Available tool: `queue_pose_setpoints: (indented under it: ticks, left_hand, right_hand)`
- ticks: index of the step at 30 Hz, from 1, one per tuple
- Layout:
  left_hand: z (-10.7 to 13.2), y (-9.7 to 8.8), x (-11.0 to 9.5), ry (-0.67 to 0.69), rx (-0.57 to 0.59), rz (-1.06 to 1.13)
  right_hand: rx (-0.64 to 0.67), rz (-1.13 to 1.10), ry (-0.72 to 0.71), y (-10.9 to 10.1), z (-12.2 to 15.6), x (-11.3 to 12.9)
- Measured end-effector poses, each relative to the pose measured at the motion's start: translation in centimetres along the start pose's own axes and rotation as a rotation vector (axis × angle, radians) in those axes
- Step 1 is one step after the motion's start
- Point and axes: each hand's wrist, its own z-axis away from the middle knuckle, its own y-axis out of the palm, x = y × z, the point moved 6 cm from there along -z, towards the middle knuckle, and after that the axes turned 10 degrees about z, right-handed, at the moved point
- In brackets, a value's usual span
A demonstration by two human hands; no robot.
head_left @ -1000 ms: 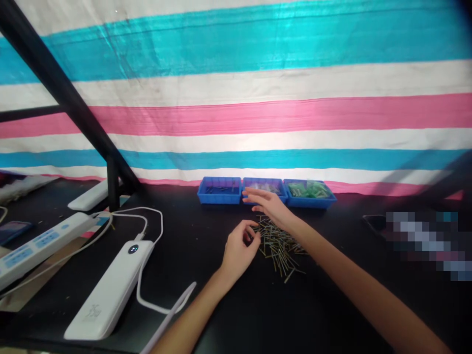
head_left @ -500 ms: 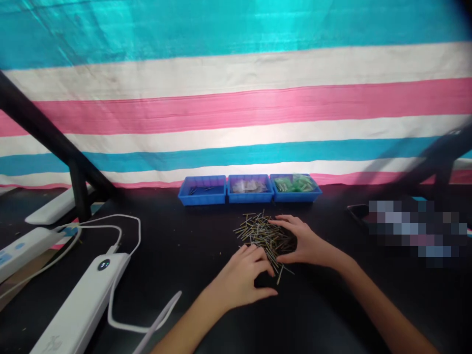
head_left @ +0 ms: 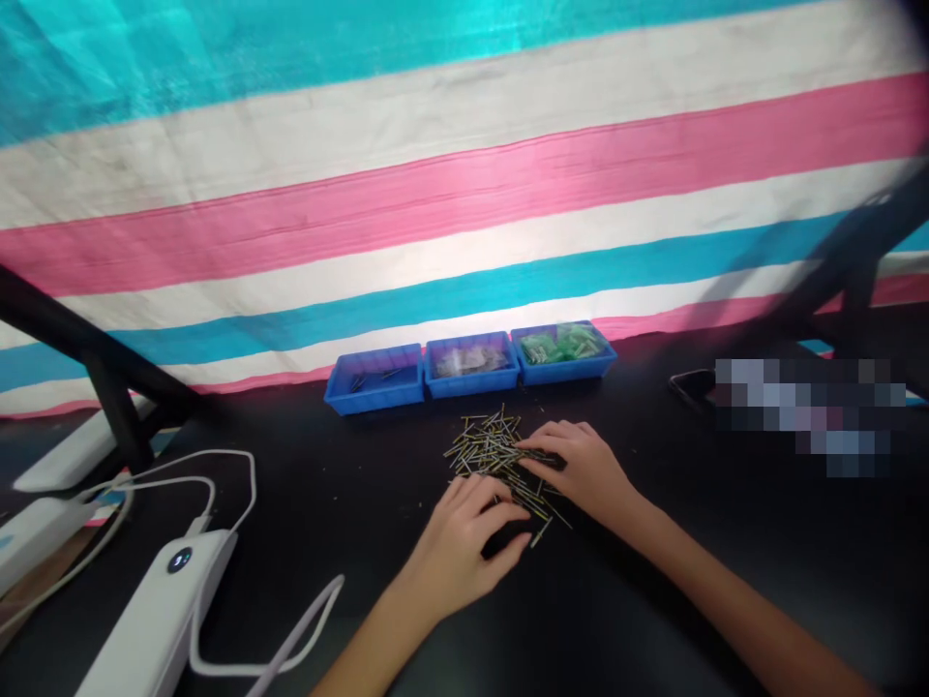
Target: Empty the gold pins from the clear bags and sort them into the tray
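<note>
A loose pile of thin, straight metal rods (head_left: 488, 443), silver and yellowish, lies on the black table; they are too small for me to tell their exact kind. At the near left edge of the pile, my left hand (head_left: 471, 532) is curved, with its thumb apart from its fingers and no rod visible between them. My right hand (head_left: 581, 469) reaches over the right side, its fingertips and thumb touching or just above the rods with a narrow gap between them. A few rods stick out between the hands toward me.
Behind the pile stand three blue trays: the left tray (head_left: 374, 392) holds a few dark thin pieces, the middle tray (head_left: 473, 382) clear bags, the right tray (head_left: 566, 370) green bags. A white power bank (head_left: 156, 620) with a looping cable (head_left: 254, 484) lies left; a phone (head_left: 693, 385) lies right.
My right thumb has moved up toward its fingers, narrowing the gap. My left hand stays at the near edge, its thumb closer to the forefinger. The view has tilted.
</note>
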Motion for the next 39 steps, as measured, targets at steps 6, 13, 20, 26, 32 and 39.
queue_pose_setpoints:
  ticks: [6, 13, 20, 26, 32, 39]
  left_hand:
    - [0.4, 1.9, -2.1, 0.056, 0.161, 0.018]
    - [0.4, 3.2, -2.4, 0.055, 0.244, 0.024]
    - [-0.2, 0.1, -0.2, -0.099, -0.038, 0.033]
    - [0.0, -2.8, 2.1, -0.234, -0.429, 0.255]
    - [0.0, -2.6, 2.7, -0.312, -0.432, 0.532]
    - [-0.1, -1.6, 2.8, -0.332, -0.386, 0.720]
  right_hand:
    - [-0.074, -0.013, 0.028, -0.2, -0.1, -0.3]
    - [-0.045, -0.127, 0.098, -0.5, -0.1, -0.2]
    - [-0.004, -0.457, 0.269, 0.1, 0.0, -1.3]
    - [0.041, -0.800, 0.338, -0.3, 0.0, -0.6]
    - [0.240, -0.981, 0.233, -0.2, 0.7, 2.9]
    - [0.307, -0.996, 0.242, 0.6, 1.3, 4.1]
